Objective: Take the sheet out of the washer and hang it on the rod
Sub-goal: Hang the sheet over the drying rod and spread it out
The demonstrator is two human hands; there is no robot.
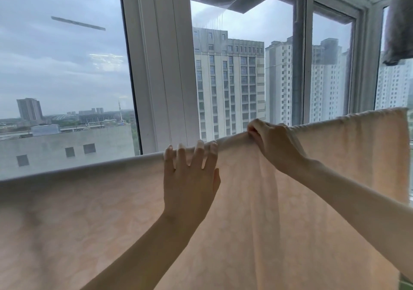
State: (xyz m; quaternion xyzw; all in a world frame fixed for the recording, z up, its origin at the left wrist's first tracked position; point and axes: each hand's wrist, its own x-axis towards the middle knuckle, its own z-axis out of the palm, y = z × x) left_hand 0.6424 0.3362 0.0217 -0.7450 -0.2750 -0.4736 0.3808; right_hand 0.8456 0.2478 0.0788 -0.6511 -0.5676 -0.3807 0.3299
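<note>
Sheet: a pale peach cloth sheet (89,211) with a faint woven pattern hangs folded over a long straight line that runs across the room in front of the wide white window post (161,66). Whatever bears it is hidden under the cloth.
Sheet's reach: its top fold passes below the foot of the post, dipping to the left of it and rising to the right, where the sheet ends in a side hem.
Left hand: the bare left hand (190,182) lies flat on the near face of the sheet, below the post and a little to its right. Its fingers are straight and spread, with the tips touching the top fold; it grasps nothing.
Right hand: the bare right hand (274,144) is further right of the post, at the top fold. Its fingers are curled tight round a bunch of the cloth, and creases run down the sheet from that grip.
Grey cloth: a dark grey fabric piece (400,21) hangs high up, far right of the post.
Outside: pale high-rise blocks (228,84) stand beyond the glass, right of the post, under a cloudy sky.
</note>
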